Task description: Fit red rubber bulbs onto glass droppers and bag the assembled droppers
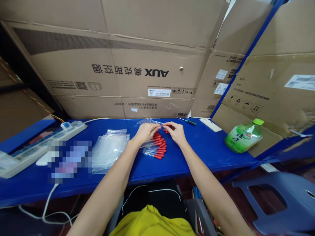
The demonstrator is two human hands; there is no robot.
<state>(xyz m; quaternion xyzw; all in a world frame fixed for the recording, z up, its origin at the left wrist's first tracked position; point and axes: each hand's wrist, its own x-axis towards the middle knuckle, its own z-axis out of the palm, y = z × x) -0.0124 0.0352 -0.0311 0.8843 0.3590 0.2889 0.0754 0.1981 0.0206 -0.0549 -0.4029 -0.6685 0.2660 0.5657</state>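
Note:
Both my hands meet over the middle of the blue table (209,154). My left hand (145,132) and my right hand (175,131) are closed in pinches around a thin clear dropper with a red bulb (165,130), held between their fingertips. Just below the hands lies a row of several clear droppers with red bulbs (158,149). A small clear bag (147,121) lies just beyond my fingers.
A stack of clear plastic bags (108,149) lies left of the droppers. A white power strip (41,144) sits at far left. A green bottle (242,136) lies on its side at right, by a white remote (210,124) and a screwdriver (189,121). Cardboard boxes (133,72) wall the back.

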